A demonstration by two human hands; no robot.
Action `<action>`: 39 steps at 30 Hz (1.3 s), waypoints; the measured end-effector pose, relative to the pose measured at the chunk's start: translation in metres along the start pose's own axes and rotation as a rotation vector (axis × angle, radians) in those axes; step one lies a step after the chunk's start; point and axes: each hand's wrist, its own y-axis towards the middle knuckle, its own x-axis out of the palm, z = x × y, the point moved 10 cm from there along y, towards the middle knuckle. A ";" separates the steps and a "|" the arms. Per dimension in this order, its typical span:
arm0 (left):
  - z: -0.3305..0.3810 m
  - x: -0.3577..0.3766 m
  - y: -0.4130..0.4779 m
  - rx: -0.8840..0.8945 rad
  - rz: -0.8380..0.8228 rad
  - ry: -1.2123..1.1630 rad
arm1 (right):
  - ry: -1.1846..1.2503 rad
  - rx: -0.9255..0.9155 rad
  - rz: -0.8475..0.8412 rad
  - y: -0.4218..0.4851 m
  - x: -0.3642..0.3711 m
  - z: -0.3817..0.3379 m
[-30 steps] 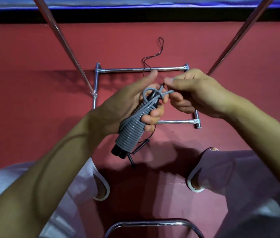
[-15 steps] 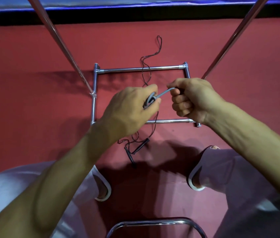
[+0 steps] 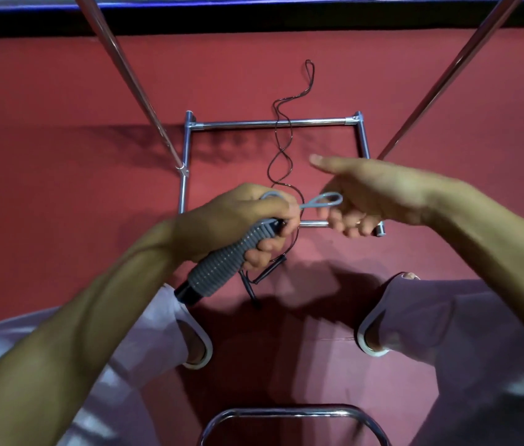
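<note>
Red matte floor fills the view, bounded at its far edge by a black band under a blue strip. On it, toward the middle, lies a square frame of shiny chrome tube with small clamps at the corners. Two slanted chrome poles rise past the frame's sides. A thin black cord snakes in loose waves from the far part of the floor across the frame and ends in two slim black sticks under the hands.

The left hand is clenched round a bundle, a stubby cylinder wound tight in ribbed turns of smooth grey cord, with a black end poking out below. It is held tilted in the air above the frame's near bar. A narrow grey loop sticks out of the fist toward the right hand. That hand is blurred, its forefinger straight and the other fingers curled. Whether it holds the loop cannot be told.

Near the floor's near edge curves another chrome tube.
</note>
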 end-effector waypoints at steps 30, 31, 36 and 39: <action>-0.019 -0.022 0.013 -0.014 -0.028 0.184 | -0.376 -0.601 0.008 -0.006 0.018 -0.028; -0.016 -0.027 0.016 0.033 0.038 0.178 | -0.355 -0.649 0.110 -0.009 0.014 -0.032; 0.021 -0.031 0.014 0.332 0.322 -0.089 | 0.105 -0.785 0.549 -0.050 -0.020 -0.052; 0.055 -0.025 0.003 0.523 0.336 -0.092 | 0.336 -0.758 0.515 -0.057 -0.024 -0.061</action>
